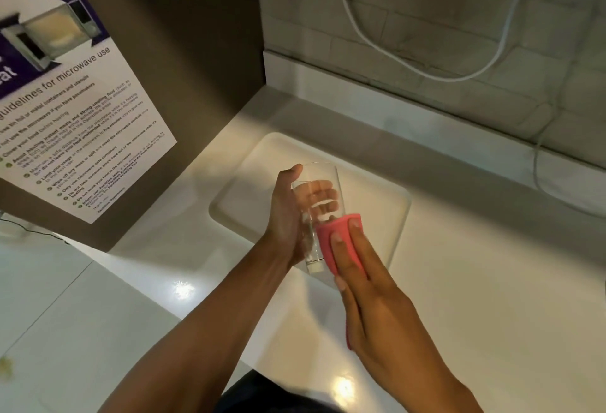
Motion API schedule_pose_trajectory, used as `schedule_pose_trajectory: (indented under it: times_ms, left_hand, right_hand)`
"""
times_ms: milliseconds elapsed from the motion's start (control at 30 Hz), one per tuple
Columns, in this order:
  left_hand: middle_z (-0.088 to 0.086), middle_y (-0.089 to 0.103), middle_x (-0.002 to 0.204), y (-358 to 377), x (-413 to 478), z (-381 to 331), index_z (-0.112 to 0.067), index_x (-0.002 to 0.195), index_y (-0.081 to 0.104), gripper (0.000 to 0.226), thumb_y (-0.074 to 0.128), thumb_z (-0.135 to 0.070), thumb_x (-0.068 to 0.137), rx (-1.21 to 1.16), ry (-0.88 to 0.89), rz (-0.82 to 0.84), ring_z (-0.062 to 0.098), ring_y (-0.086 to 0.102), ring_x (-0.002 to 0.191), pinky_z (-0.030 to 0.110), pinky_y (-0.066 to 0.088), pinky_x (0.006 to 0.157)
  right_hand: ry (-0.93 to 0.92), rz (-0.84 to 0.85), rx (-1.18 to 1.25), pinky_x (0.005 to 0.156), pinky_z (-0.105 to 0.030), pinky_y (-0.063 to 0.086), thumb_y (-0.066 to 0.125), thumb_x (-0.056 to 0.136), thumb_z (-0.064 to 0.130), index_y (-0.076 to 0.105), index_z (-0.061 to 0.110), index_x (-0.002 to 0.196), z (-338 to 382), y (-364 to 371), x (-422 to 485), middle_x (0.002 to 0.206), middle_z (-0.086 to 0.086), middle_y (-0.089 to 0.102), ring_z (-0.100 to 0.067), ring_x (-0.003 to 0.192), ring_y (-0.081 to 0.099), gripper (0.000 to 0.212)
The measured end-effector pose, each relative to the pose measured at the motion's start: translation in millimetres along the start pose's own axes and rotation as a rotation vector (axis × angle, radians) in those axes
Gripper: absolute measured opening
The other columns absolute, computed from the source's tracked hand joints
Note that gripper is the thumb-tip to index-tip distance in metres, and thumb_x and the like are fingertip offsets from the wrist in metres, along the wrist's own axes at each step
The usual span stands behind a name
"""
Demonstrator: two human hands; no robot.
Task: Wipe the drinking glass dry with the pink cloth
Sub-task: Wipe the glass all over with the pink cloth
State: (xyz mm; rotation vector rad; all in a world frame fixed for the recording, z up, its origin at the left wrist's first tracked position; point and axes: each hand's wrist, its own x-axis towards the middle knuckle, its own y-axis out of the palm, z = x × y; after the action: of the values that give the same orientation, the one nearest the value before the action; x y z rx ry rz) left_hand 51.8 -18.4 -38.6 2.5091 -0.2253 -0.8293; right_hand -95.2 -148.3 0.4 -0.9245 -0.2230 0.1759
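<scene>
A clear drinking glass (323, 179) is held upright above the counter, slightly tilted. My left hand (284, 215) wraps around it from the left, its fingers showing through the glass. The pink cloth (341, 242) lies over the lower right side of the glass. My right hand (367, 284) presses the cloth flat against the glass with extended fingers. A strip of the cloth shows under the right palm; the rest is hidden by the hand.
A cream tray (398, 209) lies on the white counter (492, 281) under the hands. A brown cabinet side with a microwave-use poster (65, 101) stands to the left. White cables (426, 71) hang along the tiled wall behind.
</scene>
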Motion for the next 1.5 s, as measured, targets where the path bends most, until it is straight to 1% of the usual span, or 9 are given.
schedule_pose_trajectory:
  times_ms: [167,233,333,500,667,1000,1233,1333,1500]
  left_hand:
    - [0.014,0.072,0.086,4,-5,11,-0.003,0.095,0.07,0.065,0.044,-0.063,0.096,-0.033,0.015,0.011,0.036,0.061,0.092,0.051,0.041,0.096]
    - [0.014,0.069,0.086,6,-7,12,-0.006,0.09,0.071,0.064,0.045,-0.065,0.094,-0.054,0.0,0.029,0.033,0.063,0.089,0.049,0.045,0.095]
    - [0.012,0.072,0.092,-1,-3,1,-0.006,0.102,0.071,0.065,0.047,-0.065,0.092,-0.057,-0.012,-0.031,0.029,0.066,0.087,0.041,0.052,0.082]
    - [0.012,0.069,0.086,1,-6,10,-0.006,0.094,0.07,0.063,0.047,-0.065,0.092,-0.039,0.007,-0.012,0.031,0.062,0.086,0.05,0.041,0.094]
    - [0.014,0.071,0.103,-2,-3,4,-0.004,0.11,0.069,0.067,0.052,-0.066,0.089,-0.095,0.0,-0.083,0.032,0.065,0.094,0.047,0.048,0.091]
    - [0.012,0.063,0.122,8,-1,1,-0.016,0.115,0.06,0.064,0.057,-0.073,0.088,0.004,0.022,-0.243,0.027,0.067,0.104,0.036,0.059,0.066]
    - [0.008,0.077,0.107,2,-4,1,-0.015,0.111,0.071,0.061,0.046,-0.069,0.098,0.131,0.035,-0.185,0.025,0.076,0.094,0.039,0.059,0.08]
    - [0.009,0.08,0.092,-1,-9,1,-0.006,0.105,0.074,0.068,0.046,-0.067,0.097,0.109,0.034,-0.119,0.028,0.072,0.09,0.044,0.053,0.091]
    - [0.037,0.06,0.138,5,-24,6,0.01,0.139,0.058,0.094,0.046,-0.07,0.09,0.109,-0.005,0.028,0.041,0.062,0.113,0.054,0.044,0.109]
  right_hand:
    - [0.113,-0.034,0.101,0.097,-0.002,0.034,0.042,0.105,0.016,0.003,0.043,0.156,-11,-4,10,0.165,0.02,-0.004,-0.016,0.138,0.046,0.069]
    - [0.086,-0.079,0.047,0.093,-0.015,0.049,0.042,0.105,0.016,0.008,0.037,0.158,-5,-4,16,0.167,0.013,-0.002,-0.027,0.126,0.057,0.067]
    - [0.017,-0.061,0.001,0.103,-0.041,0.05,0.049,0.1,0.009,0.009,0.031,0.159,-1,8,-2,0.168,0.008,0.0,-0.025,0.146,0.033,0.075]
    - [0.094,-0.039,0.117,0.099,0.003,0.028,0.047,0.102,0.008,0.007,0.041,0.157,-12,4,9,0.165,0.024,-0.003,-0.004,0.145,0.026,0.075]
    - [0.002,-0.03,0.061,0.109,-0.032,0.043,0.038,0.105,0.019,0.001,0.046,0.156,-8,5,4,0.164,0.024,-0.009,-0.009,0.149,0.023,0.069]
    - [0.049,0.002,0.046,0.118,-0.014,0.008,0.042,0.105,0.014,-0.005,0.055,0.151,-4,6,0,0.162,0.029,-0.012,0.0,0.15,0.003,0.078]
    - [0.124,0.006,0.127,0.103,0.006,0.006,0.047,0.103,0.009,-0.008,0.07,0.142,-7,3,-3,0.157,0.039,-0.007,0.018,0.142,0.001,0.091]
    - [0.204,-0.036,0.234,0.101,0.007,0.01,0.04,0.107,0.03,0.003,0.073,0.14,-5,-2,1,0.151,0.05,0.003,0.029,0.133,0.009,0.066]
    - [0.332,-0.153,0.42,0.113,-0.01,0.024,0.032,0.102,0.048,0.028,0.051,0.15,-9,-22,25,0.153,0.035,0.029,0.013,0.137,0.031,0.049]
